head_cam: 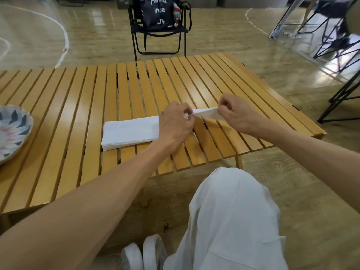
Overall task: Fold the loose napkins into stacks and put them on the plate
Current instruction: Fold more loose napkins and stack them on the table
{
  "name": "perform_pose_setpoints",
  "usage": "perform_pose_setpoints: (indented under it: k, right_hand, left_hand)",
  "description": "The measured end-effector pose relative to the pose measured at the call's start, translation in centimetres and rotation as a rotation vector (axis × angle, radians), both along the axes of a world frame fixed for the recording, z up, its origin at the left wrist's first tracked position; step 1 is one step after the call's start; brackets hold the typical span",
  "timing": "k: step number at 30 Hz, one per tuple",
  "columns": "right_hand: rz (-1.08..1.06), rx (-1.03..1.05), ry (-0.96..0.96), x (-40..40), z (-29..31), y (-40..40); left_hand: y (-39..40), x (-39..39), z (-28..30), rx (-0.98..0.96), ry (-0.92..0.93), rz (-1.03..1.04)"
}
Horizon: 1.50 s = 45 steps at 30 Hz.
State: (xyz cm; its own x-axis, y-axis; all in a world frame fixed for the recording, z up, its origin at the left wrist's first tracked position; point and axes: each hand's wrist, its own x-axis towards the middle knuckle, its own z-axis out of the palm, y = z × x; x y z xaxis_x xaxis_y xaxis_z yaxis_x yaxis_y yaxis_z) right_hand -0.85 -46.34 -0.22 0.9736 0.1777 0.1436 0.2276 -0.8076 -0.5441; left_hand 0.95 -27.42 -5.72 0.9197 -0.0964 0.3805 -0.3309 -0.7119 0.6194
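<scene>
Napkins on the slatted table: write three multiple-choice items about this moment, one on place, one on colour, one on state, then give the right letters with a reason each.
1. Where is the plate?
A. At the table's left edge
B. On the folding chair
C. Under the napkins

2. What colour are the napkins?
A. Blue
B. White
C. Yellow

3. What are the hands doing?
A. Both lie flat on the table
B. Both pinch the raised end of a napkin
C. Both lift the plate

Answers:
1 A, the patterned plate sits on the slatted table at the far left, apart from the napkins.
2 B, the stack is plain white against the yellow slats.
3 B, the left hand and right hand each hold the lifted napkin end between finger and thumb.
</scene>
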Motion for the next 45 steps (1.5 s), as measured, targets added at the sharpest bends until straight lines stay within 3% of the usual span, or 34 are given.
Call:
perform_pose_setpoints:
  k: [4, 8, 10, 14, 22, 37, 42, 45]
  right_hand:
    - [-0.078, 0.314, 0.085, 0.0, 1.9, 1.6]
    - [-0.039, 0.707, 0.349, 0.1, 2.4, 4.4]
    - [-0.010, 0.760, 0.434, 0.5, 1.9, 6.2]
    - [-0.097, 0.603, 0.489, 1.4, 1.0, 10.3]
    - [-0.168, 0.235, 0.568, 1.9, -0.3, 15.7]
    - [-0.181, 0.075, 0.503, 2.9, -1.6, 16.4]
    - [-0.169, 0.007, 0.474, 3.1, -1.8, 16.8]
    - [-0.166, -0.077, 0.427, 3.2, -2.1, 16.7]
  left_hand:
    - [2.9, -1.0, 3.2, -0.385, 0.121, -0.095]
    - [6.1, -1.2, 4.9, -0.529, 0.116, 0.052]
    - [7.9, -1.2, 5.1, -0.569, 0.095, 0.136]
    - [12.1, -1.2, 4.6, -0.526, 0.110, 0.310]
    - [17.3, -1.1, 0.8, -0.110, 0.174, 0.438]
    - [17.1, -1.0, -1.2, 0.014, 0.195, 0.434]
    - [16.7, -1.2, -0.7, 0.165, 0.227, 0.433]
    - [16.7, -1.5, -0.4, 0.459, 0.130, 0.448]
